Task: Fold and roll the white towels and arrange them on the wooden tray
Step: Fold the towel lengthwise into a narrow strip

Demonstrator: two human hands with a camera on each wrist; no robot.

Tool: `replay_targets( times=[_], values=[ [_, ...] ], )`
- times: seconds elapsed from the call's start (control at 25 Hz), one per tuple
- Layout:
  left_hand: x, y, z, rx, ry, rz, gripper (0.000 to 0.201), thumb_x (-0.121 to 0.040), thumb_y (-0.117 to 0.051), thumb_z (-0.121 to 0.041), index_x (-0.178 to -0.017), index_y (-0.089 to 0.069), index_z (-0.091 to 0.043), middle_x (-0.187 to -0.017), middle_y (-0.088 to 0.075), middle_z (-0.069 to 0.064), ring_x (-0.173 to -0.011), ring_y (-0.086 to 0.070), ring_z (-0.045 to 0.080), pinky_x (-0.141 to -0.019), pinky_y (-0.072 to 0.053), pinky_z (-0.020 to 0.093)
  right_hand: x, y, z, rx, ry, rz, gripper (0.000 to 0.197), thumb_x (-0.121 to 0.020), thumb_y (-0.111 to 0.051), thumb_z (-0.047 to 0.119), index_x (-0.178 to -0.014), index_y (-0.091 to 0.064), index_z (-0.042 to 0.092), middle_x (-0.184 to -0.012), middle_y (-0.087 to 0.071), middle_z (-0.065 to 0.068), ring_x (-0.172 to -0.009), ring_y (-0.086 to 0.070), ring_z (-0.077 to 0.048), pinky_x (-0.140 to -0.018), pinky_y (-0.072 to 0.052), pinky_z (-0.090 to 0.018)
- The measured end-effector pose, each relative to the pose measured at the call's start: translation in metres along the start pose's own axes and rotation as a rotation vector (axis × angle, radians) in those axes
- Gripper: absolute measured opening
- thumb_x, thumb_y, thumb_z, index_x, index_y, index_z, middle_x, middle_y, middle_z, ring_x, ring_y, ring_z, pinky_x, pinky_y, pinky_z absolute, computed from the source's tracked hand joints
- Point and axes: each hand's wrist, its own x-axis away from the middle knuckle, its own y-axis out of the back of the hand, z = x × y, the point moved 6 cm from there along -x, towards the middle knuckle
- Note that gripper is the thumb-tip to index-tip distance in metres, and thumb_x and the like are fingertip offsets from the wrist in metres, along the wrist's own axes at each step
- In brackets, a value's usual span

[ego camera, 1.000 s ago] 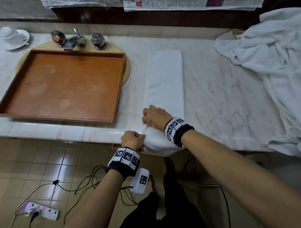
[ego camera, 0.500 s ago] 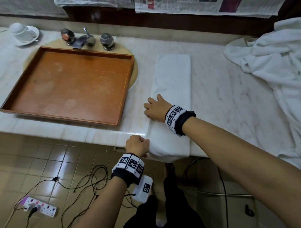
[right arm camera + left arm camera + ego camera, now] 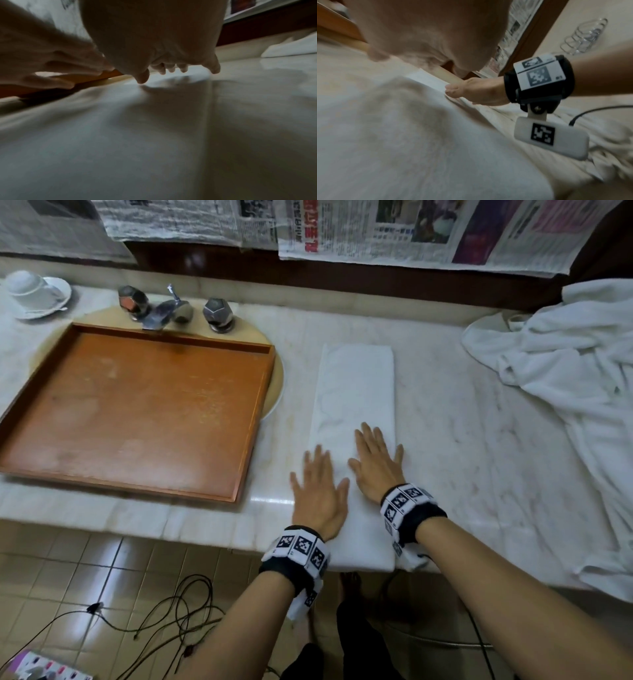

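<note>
1. A white towel (image 3: 356, 405), folded into a long narrow strip, lies flat on the pale marble surface (image 3: 479, 440), and its near end hangs a little over the surface's front edge.
2. The wooden tray (image 3: 239, 474) sits on the same surface just left of the folded towel, apart from it, with nothing in it.
3. The left hand (image 3: 318, 494) lies palm down with fingers spread wide and straight, holding nothing. It covers the towel's left edge near the front, and its outer fingers reach onto the bare marble between towel and tray.
4. The right hand (image 3: 375, 463) is also flat and wide, fingers straight, pressing on the towel just beyond and to the right of the left hand. The two hands are close side by side, thumbs toward each other.
5. In the left wrist view the right hand (image 3: 477, 93) rests its palm on the towel (image 3: 402, 135).
6. The right wrist view is dim, and shows the right hand's fingertips (image 3: 142, 78) pointing down at the cloth (image 3: 120, 135).
7. A loose heap of white towels (image 3: 565, 378) lies well to the right of the folded towel.
8. Behind the tray stands a metal tap (image 3: 164, 309), and beyond the tray's far left corner a cup on a saucer (image 3: 34, 292).
9. Sheets of newspaper (image 3: 376, 231) hang on the wall behind the towel.
</note>
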Motion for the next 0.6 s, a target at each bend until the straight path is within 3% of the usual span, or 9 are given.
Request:
replay_targets(
  times=[0.08,0.12,0.24,0.28,0.4,0.44,0.56,0.6],
  values=[
    [-0.017,-0.028,-0.013,-0.047,-0.153,0.176,0.062,-0.103,-0.013,-0.046,-0.153,0.011,-0.019,-0.159,0.023,-0.002,-0.144,0.025,0.013,-0.119,0.011,0.047,0.000,-0.008,-0.021,0.031,-0.030,0.063,0.061,-0.104,-0.018,0.038,-0.153,0.011,0.017,-0.159,0.024,0.004,-0.146,0.021,-0.015,-0.114,0.006,-0.064],
    [-0.025,-0.036,-0.005,-0.069,-0.099,0.204,0.062,-0.102,-0.009,-0.048,-0.152,0.016,-0.020,-0.158,0.026,-0.002,-0.142,0.029,0.013,-0.118,0.014,0.047,-0.001,-0.011,-0.026,0.043,-0.022,0.078,0.062,-0.104,-0.017,0.040,-0.153,0.013,0.018,-0.158,0.027,0.004,-0.145,0.023,-0.014,-0.113,0.007,-0.064],
    [-0.040,-0.018,0.023,0.038,0.396,0.065,0.066,-0.101,-0.007,-0.050,-0.149,0.022,-0.015,-0.155,0.033,0.004,-0.141,0.032,0.017,-0.116,0.019,0.047,-0.008,-0.011,-0.038,0.043,-0.030,0.067,0.065,-0.103,-0.018,0.043,-0.152,0.015,0.017,-0.157,0.029,0.004,-0.144,0.026,-0.011,-0.113,0.010,-0.063],
    [-0.049,-0.012,0.015,0.058,0.398,0.039,0.067,-0.101,-0.007,-0.050,-0.149,0.022,-0.014,-0.154,0.034,0.005,-0.141,0.033,0.018,-0.115,0.020,0.048,-0.012,-0.009,-0.041,0.042,-0.042,0.061,0.065,-0.103,-0.017,0.044,-0.152,0.016,0.017,-0.157,0.030,0.004,-0.144,0.026,-0.011,-0.113,0.012,-0.063],
    [-0.081,-0.015,-0.025,0.076,0.019,0.102,0.061,-0.102,-0.005,-0.046,-0.151,0.018,-0.018,-0.154,0.033,-0.002,-0.143,0.030,0.016,-0.116,0.018,0.048,-0.022,-0.003,-0.046,0.043,-0.057,0.029,0.065,-0.103,-0.013,0.045,-0.152,0.016,0.015,-0.158,0.028,0.002,-0.144,0.025,-0.012,-0.113,0.011,-0.063],
    [-0.093,-0.016,-0.021,0.102,0.026,0.148,0.060,-0.102,-0.005,-0.046,-0.152,0.016,-0.019,-0.154,0.032,-0.003,-0.144,0.028,0.016,-0.117,0.016,0.048,-0.025,0.000,-0.047,0.039,-0.060,0.013,0.065,-0.103,-0.014,0.045,-0.152,0.014,0.015,-0.159,0.025,0.002,-0.145,0.022,-0.012,-0.114,0.010,-0.062],
    [-0.115,0.007,0.017,0.169,0.535,-0.015,0.067,-0.101,-0.007,-0.050,-0.152,0.016,-0.014,-0.156,0.031,0.005,-0.143,0.030,0.019,-0.117,0.016,0.048,-0.037,0.011,-0.050,0.041,-0.048,-0.069,0.061,-0.103,-0.025,0.039,-0.155,-0.001,0.015,-0.162,0.007,0.000,-0.149,0.004,-0.017,-0.117,-0.001,-0.057],
    [-0.119,0.012,0.009,0.119,0.526,-0.012,0.069,-0.101,-0.008,-0.050,-0.152,0.016,-0.011,-0.156,0.030,0.008,-0.143,0.029,0.020,-0.117,0.017,0.047,-0.042,0.016,-0.050,0.046,-0.036,-0.105,0.060,-0.103,-0.028,0.037,-0.154,-0.007,0.015,-0.162,-0.002,-0.002,-0.148,-0.004,-0.020,-0.118,-0.006,-0.055]
  ],
)
